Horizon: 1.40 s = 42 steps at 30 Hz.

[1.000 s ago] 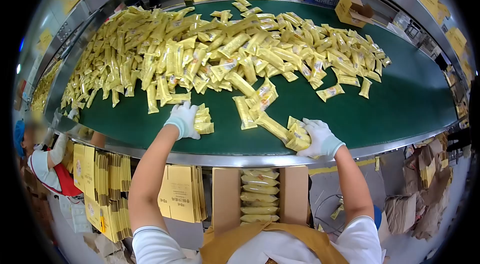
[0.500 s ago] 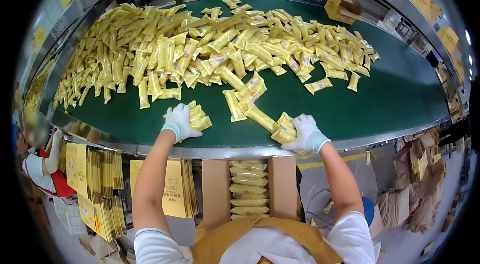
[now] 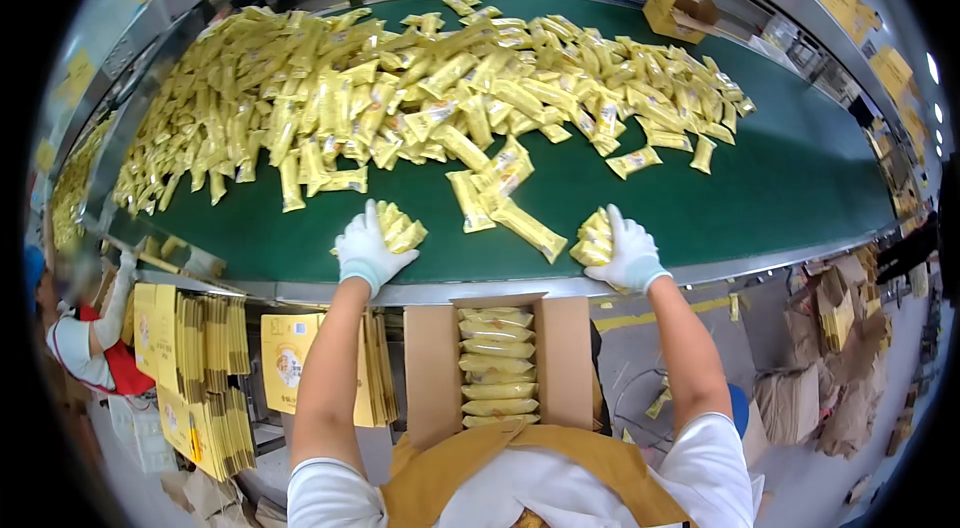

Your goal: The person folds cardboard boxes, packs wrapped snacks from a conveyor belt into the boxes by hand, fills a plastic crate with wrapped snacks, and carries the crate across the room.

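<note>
White gloves cover both my hands, which rest at the near edge of the green belt. My left hand [image 3: 368, 246] is closed around a bunch of yellow snack packets [image 3: 398, 228]. To the right, my right hand [image 3: 624, 250] grips another bunch of yellow packets [image 3: 594, 238]. Between the hands several loose packets [image 3: 528, 231] lie on the belt. In front of my body stands an open cardboard box [image 3: 432, 368], its flaps spread, with a column of yellow packets [image 3: 498, 364] stacked inside.
A large heap of yellow packets [image 3: 400, 78] covers the far side of the green belt [image 3: 760, 198]. Flattened yellow cartons [image 3: 200, 368] stand at the left. Another person in a red apron [image 3: 115, 358] is at far left. An open box [image 3: 680, 10] sits at the back right.
My right hand has moved slightly right and away from the loose packets, carrying its bunch. My left hand has shifted a little right with its bunch. The far worker's hands have moved around a carton.
</note>
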Tool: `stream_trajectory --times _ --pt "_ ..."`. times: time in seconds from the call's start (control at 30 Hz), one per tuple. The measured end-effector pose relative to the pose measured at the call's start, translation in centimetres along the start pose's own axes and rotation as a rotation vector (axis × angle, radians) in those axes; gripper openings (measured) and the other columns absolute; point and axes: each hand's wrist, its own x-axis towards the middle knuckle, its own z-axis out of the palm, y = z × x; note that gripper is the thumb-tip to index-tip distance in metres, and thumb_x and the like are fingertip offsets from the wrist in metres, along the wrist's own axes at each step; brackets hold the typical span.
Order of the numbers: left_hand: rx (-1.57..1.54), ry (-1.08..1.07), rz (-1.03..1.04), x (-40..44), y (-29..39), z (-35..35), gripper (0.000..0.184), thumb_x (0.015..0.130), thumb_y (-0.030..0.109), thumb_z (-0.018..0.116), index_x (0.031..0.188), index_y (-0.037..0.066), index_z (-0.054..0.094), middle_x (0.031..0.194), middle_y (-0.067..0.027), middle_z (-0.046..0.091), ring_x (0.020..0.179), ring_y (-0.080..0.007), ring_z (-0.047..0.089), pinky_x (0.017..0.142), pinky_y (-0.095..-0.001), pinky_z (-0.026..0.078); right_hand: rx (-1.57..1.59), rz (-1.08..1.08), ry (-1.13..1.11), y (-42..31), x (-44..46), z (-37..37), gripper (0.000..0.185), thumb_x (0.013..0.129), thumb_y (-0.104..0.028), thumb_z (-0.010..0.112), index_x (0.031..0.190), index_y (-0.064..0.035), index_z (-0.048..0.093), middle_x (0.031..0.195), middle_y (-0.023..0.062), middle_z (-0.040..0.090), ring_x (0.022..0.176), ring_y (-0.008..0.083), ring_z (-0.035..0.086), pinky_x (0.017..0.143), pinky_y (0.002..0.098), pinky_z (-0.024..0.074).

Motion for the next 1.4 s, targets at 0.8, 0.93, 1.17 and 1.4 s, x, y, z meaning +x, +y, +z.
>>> stream_trajectory --times 0.8,0.93,1.17,1.4 --pt "-0.447 0.030 1.041 -14.5 8.2 -3.8 0.107 0.062 0.043 0.084 0.146 -0.003 0.035 0.127 -0.0203 0.051 0.121 -0.0373 0.049 0.104 -0.0485 0.036 0.367 -0.829 -0.258 -14.9 -13.6 16.9 0.051 0.093 -0.033 0.054 0.140 -0.0128 0.048 0.136 0.0182 0.054 0.125 0.0360 0.051 0.104 0.0469 0.0407" --pt "-0.259 0.127 0.937 -15.5 8.3 -1.8 0.094 0.067 0.046 0.080 0.140 -0.001 0.044 0.122 -0.0179 0.054 0.120 -0.0339 0.050 0.103 -0.0503 0.035 0.099 -0.859 -0.410 -14.3 -15.2 13.4 0.036 0.099 -0.017 0.039 0.130 -0.0069 0.054 0.102 0.0211 0.067 0.084 0.0331 0.069 0.072 0.0434 0.0553" --pt "0.220 0.009 0.865 -15.6 9.6 2.0 0.092 0.071 0.032 0.076 0.150 0.005 0.036 0.130 -0.0169 0.052 0.124 -0.0310 0.048 0.105 -0.0520 0.032 -0.269 -0.648 -0.535 -16.8 -16.1 9.9 0.043 0.094 -0.020 0.049 0.135 -0.0085 0.054 0.107 0.0155 0.071 0.090 0.0342 0.071 0.067 0.0519 0.0545" --pt "0.178 -0.578 0.967 -11.9 10.3 1.3 0.105 0.069 0.033 0.076 0.153 -0.001 0.023 0.148 -0.0242 0.038 0.139 -0.0376 0.036 0.113 -0.0479 0.030 -0.497 -0.910 -0.384 -17.5 -13.5 9.3 0.034 0.097 -0.031 0.049 0.122 -0.0150 0.066 0.101 0.0130 0.072 0.087 0.0286 0.071 0.065 0.0457 0.0525"
